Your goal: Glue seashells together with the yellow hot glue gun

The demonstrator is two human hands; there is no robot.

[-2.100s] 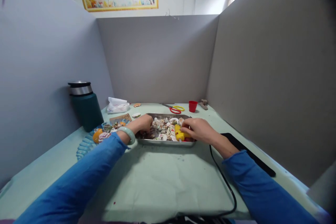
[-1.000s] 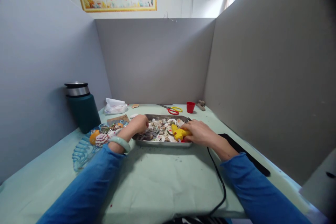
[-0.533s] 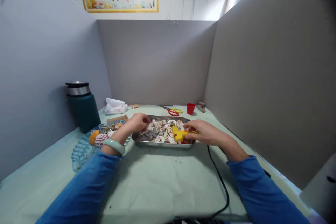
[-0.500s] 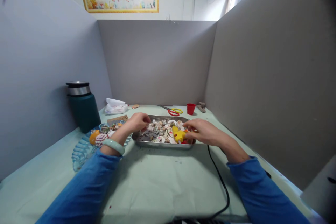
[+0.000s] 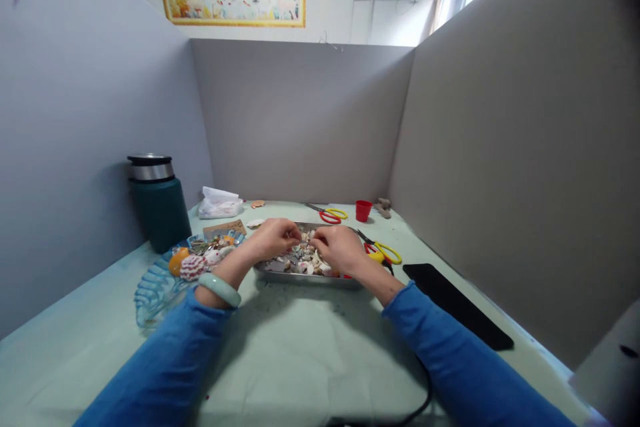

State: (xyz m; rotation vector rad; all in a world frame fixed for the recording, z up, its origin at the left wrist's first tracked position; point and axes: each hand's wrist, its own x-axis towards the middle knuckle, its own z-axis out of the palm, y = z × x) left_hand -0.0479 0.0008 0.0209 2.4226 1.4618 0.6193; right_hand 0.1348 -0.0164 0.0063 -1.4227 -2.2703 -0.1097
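Over a metal tray (image 5: 310,278) of small seashells (image 5: 305,260), my two hands meet with fingertips close together. My left hand (image 5: 276,239), with a pale green bangle at its wrist, is closed in a pinch. My right hand (image 5: 341,248) pinches too, just to its right. Whatever is between the fingers is too small to make out. Part of a yellow glue gun (image 5: 377,257) shows behind my right wrist, at the tray's right end, its black cord (image 5: 425,393) running toward the front edge.
A blue glass dish (image 5: 155,290) of shells and a dark green flask (image 5: 163,213) stand left. Farther back are a tissue pack (image 5: 220,205), scissors (image 5: 330,215) and a red cup (image 5: 363,211). More scissors (image 5: 390,253) and a flat black slab (image 5: 457,307) lie right. Partitions enclose the table.
My right hand has let go of the glue gun and moved left to meet my left hand. The left has shifted slightly right. The right-hand scissors and black slab now show.
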